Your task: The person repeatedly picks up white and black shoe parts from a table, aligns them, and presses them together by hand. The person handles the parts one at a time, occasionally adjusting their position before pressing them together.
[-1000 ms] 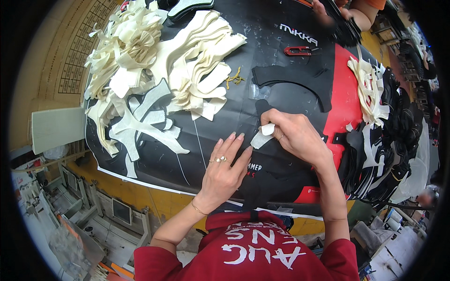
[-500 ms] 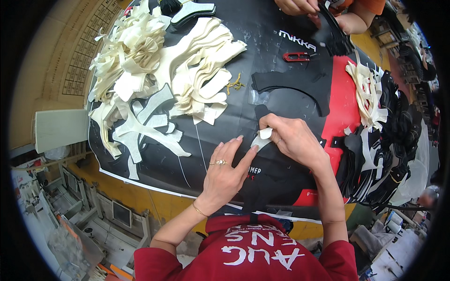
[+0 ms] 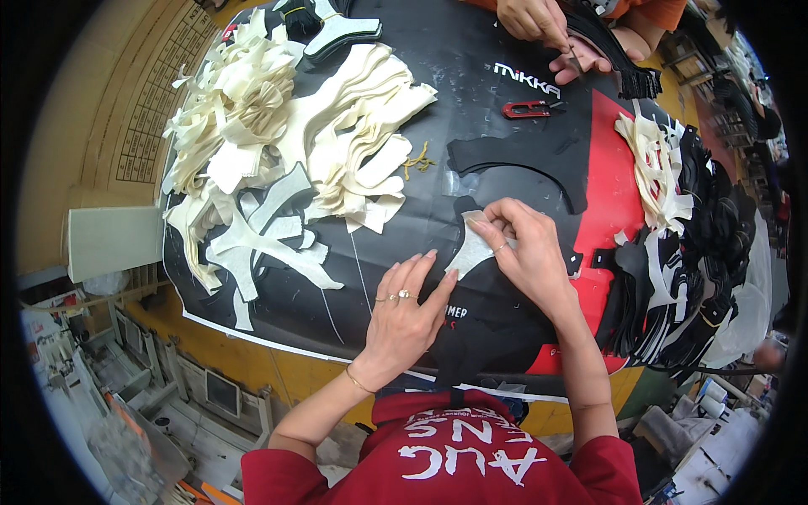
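Observation:
A small pale Y-shaped fabric piece [image 3: 471,252] lies over a black fabric piece [image 3: 465,204] whose end sticks out beyond it. My right hand [image 3: 526,244] has its fingers closed at the pale piece's upper end, hiding part of its right side. My left hand [image 3: 406,307] rests on the dark mat with fingers stretched out; its thumb tip touches the pale piece's lower left corner. Just beyond my hands lies a larger curved black piece [image 3: 513,160].
Cream fabric pieces [image 3: 362,109] are heaped at the left, near grey-white branched pieces [image 3: 269,240]. Red thread snips [image 3: 528,109] lie at the far side. Black pieces [image 3: 715,227] and cream strips [image 3: 652,164] pile up at right. Across the table, another person's hands [image 3: 539,25] handle black strips.
The pale piece's upper end was folded up in my right fingers and now lies flatter toward the black end. My left hand stays nearly still. The other person's hands have shifted.

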`<move>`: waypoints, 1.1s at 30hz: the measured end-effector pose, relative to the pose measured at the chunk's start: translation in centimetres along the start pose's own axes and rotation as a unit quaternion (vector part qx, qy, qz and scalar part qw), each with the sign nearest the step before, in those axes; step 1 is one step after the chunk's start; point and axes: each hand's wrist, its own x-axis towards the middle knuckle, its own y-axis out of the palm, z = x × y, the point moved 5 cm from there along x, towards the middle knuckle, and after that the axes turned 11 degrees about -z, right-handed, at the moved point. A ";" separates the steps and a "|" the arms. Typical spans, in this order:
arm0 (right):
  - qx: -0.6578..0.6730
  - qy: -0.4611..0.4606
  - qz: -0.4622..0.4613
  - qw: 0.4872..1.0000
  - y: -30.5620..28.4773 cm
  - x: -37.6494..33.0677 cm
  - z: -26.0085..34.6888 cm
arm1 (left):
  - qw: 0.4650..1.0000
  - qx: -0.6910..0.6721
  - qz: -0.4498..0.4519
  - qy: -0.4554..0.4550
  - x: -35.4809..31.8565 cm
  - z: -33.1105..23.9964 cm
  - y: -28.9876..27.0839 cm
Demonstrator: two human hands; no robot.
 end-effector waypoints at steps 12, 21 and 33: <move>-0.064 -0.001 0.013 0.998 0.4 0.7 -0.2 | 1.000 0.004 0.001 0.005 -0.1 0.0 0.0; -0.056 0.022 0.032 0.998 0.4 0.8 -0.4 | 1.000 0.001 0.007 0.004 0.0 0.0 -0.1; -0.126 0.029 0.028 0.991 0.4 0.8 0.3 | 0.999 -0.020 0.024 -0.008 0.8 -0.3 -0.6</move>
